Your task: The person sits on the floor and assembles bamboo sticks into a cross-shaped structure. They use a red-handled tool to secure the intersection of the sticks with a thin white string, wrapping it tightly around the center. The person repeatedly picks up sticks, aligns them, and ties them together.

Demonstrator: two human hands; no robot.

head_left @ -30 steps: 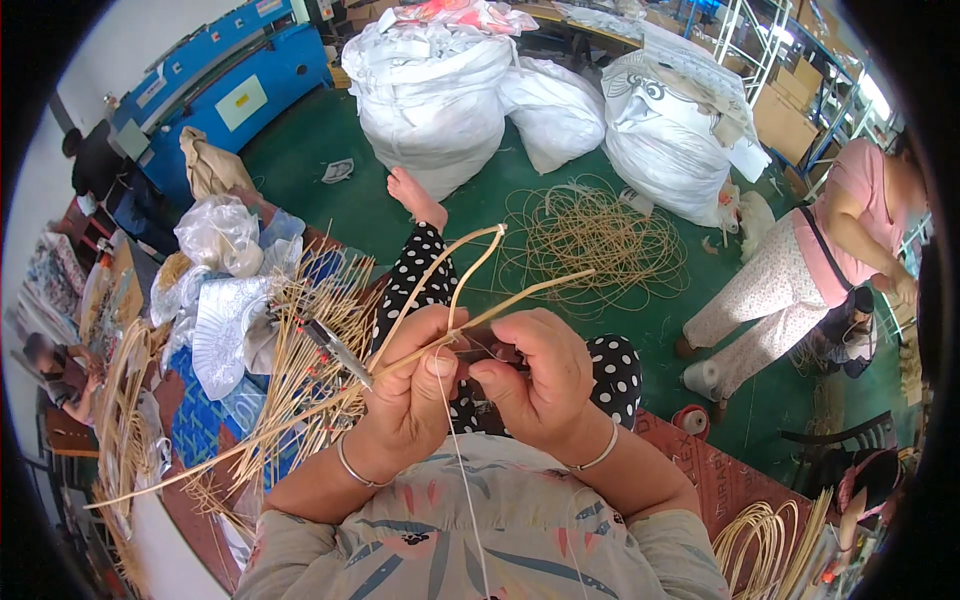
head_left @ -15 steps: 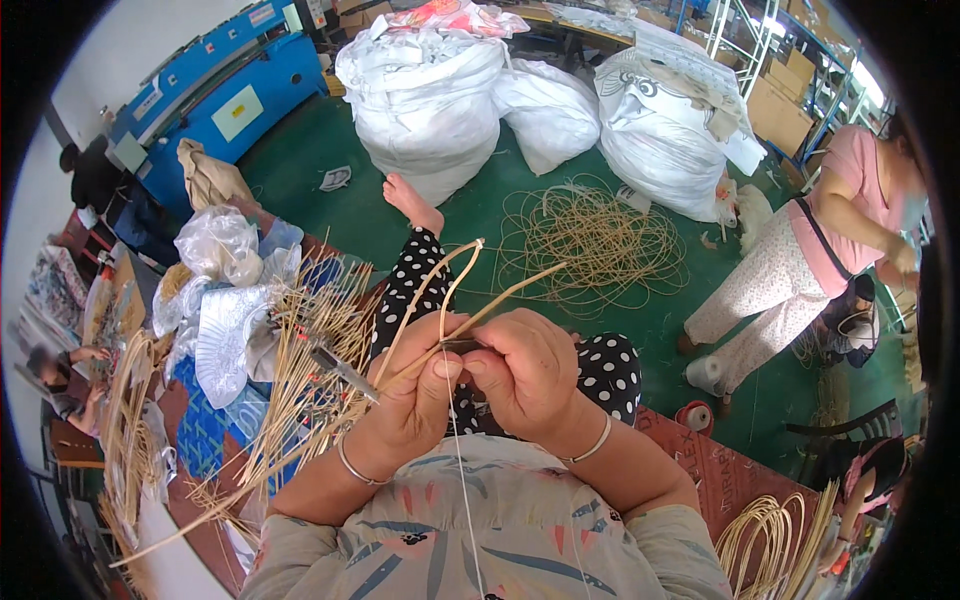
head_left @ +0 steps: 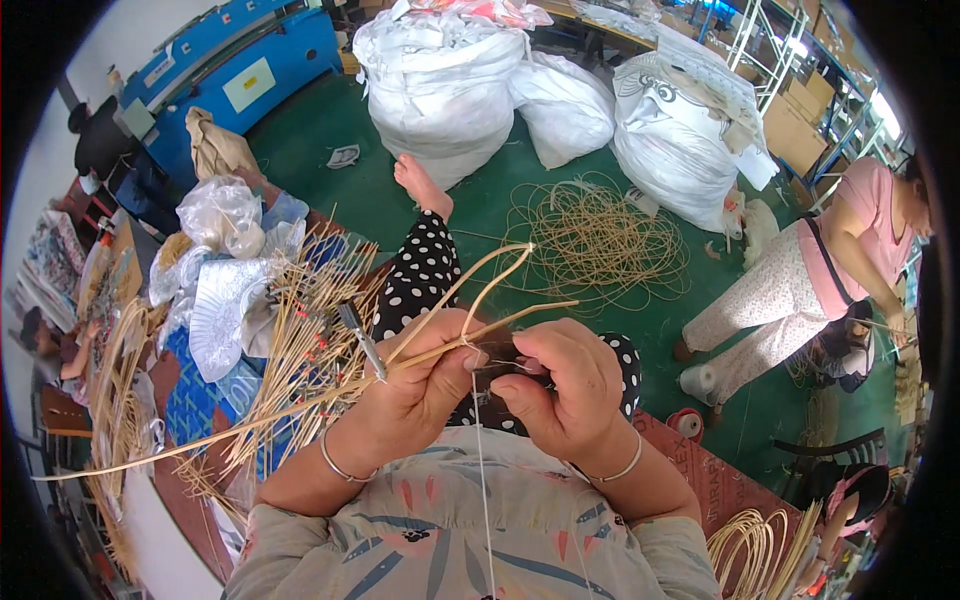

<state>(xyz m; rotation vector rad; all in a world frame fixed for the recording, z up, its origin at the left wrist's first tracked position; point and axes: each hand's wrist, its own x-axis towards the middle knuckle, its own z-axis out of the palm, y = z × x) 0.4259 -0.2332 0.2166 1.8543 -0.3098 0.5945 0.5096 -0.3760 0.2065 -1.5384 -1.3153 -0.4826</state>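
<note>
My left hand (head_left: 425, 385) is closed around a long pale cane strip (head_left: 225, 434) that runs out to the far left. A bent cane piece (head_left: 465, 283) rises from it, its narrow tip tied near the coil on the floor. White thread (head_left: 480, 440) wraps the joint at my left fingertips and drops over my shirt. My right hand (head_left: 565, 385) is just to the right, its thumb and forefinger apart; a thin stretch of thread runs into its curled fingers. A slim tool with a dark end and metal shaft (head_left: 362, 338) sticks up beside my left hand.
Loose cane sticks (head_left: 290, 345) and plastic bags (head_left: 222, 218) lie on my left. A tangled cane coil (head_left: 600, 245) rests on the green floor ahead, before big white sacks (head_left: 440, 95). Bent cane hoops (head_left: 745, 545) are at lower right. Another person (head_left: 800, 265) stands at right.
My right hand has drawn away from the joint, opening a gap to my left hand with thread across it. The cane piece has tilted rightward, and the whole view has shifted slightly.
</note>
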